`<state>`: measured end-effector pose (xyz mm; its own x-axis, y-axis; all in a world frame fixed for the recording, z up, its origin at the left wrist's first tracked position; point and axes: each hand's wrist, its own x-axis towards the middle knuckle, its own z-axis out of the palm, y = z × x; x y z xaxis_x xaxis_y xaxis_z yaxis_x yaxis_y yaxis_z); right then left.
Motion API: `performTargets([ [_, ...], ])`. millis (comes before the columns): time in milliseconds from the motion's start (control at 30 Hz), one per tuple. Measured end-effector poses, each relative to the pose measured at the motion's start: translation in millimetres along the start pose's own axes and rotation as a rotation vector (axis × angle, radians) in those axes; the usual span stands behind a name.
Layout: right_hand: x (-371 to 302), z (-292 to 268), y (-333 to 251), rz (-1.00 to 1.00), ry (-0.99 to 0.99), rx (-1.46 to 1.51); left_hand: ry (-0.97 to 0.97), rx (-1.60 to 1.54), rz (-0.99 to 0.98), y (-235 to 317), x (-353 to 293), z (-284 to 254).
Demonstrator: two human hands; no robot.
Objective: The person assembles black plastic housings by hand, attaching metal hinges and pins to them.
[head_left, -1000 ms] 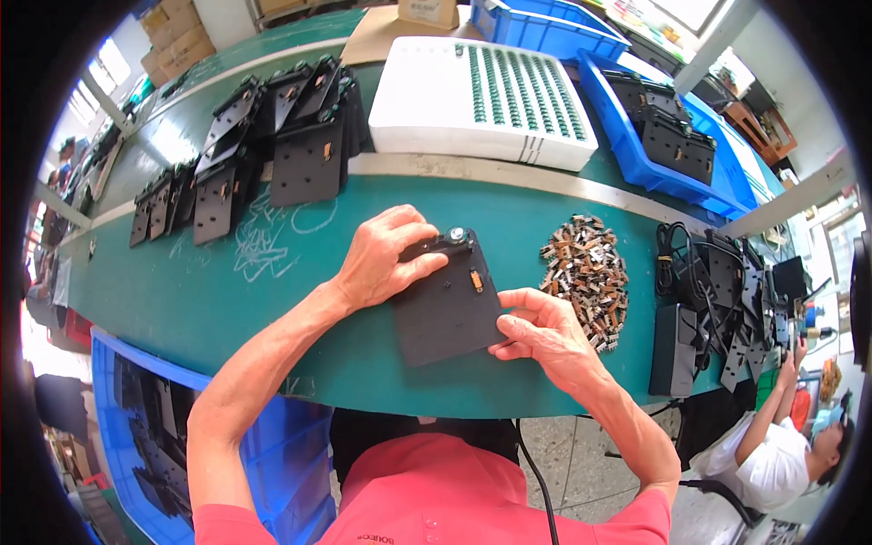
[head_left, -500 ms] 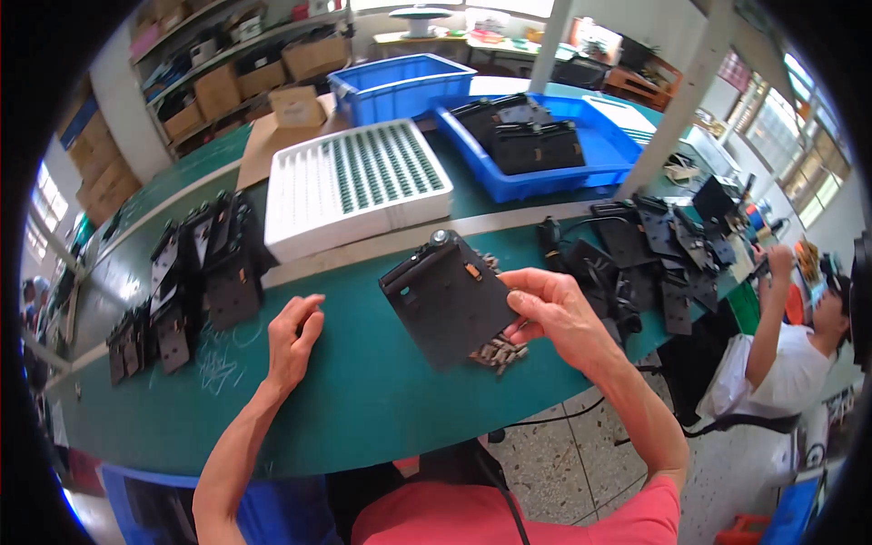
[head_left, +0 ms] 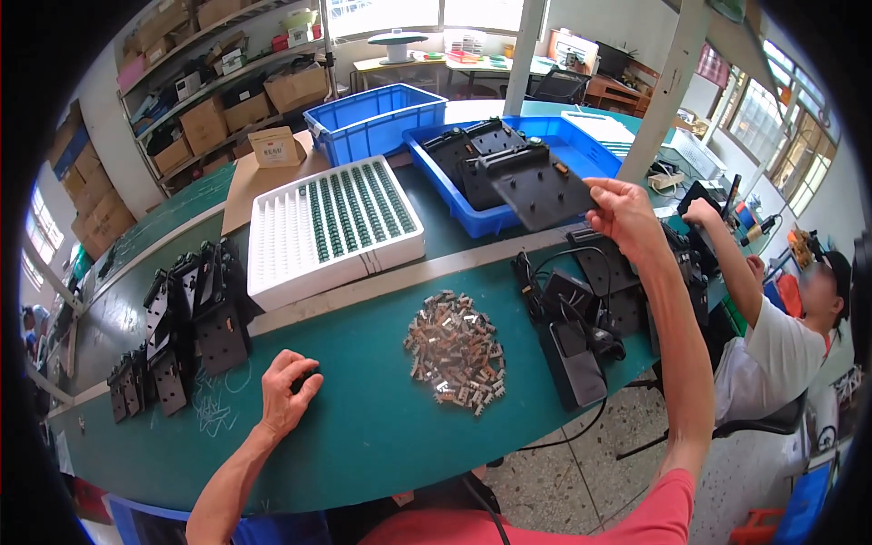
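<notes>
My right hand (head_left: 627,218) is stretched out to the far right, thumb and fingers pinching the edge of a flat black plate (head_left: 545,195). This plate has a raised bar along one side and a small copper-coloured piece near a corner. It is held over the near rim of a shallow blue bin (head_left: 490,222), where similar black plates (head_left: 454,150) lie stacked. Near the table's left middle, my left hand (head_left: 286,392) rests with curled fingers around a small black part (head_left: 305,380), mostly hidden. A pile of small metal connector-like pieces (head_left: 454,350) lies between my arms.
A white foam tray (head_left: 336,222) holds rows of green-and-black parts. More black plates (head_left: 222,336) stand at the left. A black power adapter (head_left: 574,363) with cables lies right of the pile. A deep blue crate (head_left: 377,118) stands behind. A co-worker (head_left: 772,336) sits at the right.
My right hand has carried the black plate forward and right, from above the metal pieces to the blue bin. A small black part now shows in my left hand. The view has shifted.
</notes>
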<state>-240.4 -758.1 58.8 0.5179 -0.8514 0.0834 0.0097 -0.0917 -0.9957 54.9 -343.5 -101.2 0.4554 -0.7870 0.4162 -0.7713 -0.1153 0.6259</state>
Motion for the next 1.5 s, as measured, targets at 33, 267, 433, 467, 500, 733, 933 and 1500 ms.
performTargets([
  [33,16.8,-5.9,2.5,0.002,0.002,-0.001,-0.007,0.009,0.018,-0.4,1.2,2.0],
  [267,118.8,1.1,20.0,-0.028,0.155,0.142,-0.013,0.034,-0.018,1.8,0.5,-2.8],
  [433,180.5,14.5,49.6,-0.017,0.295,0.188,-0.008,0.026,-0.033,2.5,2.0,-1.8],
  [467,188.9,17.6,54.8,0.001,0.319,0.231,-0.012,0.032,-0.037,2.7,1.7,-2.4],
  [500,197.0,20.5,59.8,0.018,0.344,0.273,-0.016,0.038,-0.042,3.0,1.8,-3.0],
  [733,233.1,21.2,78.3,0.077,0.443,0.291,-0.029,0.052,-0.07,5.9,3.4,-2.1],
  [933,249.5,14.4,80.8,0.098,0.406,0.205,-0.032,0.06,-0.07,6.1,3.9,-2.2],
  [1500,266.2,21.9,84.0,0.174,0.47,0.085,-0.027,0.08,-0.06,7.2,4.0,-1.2],
])
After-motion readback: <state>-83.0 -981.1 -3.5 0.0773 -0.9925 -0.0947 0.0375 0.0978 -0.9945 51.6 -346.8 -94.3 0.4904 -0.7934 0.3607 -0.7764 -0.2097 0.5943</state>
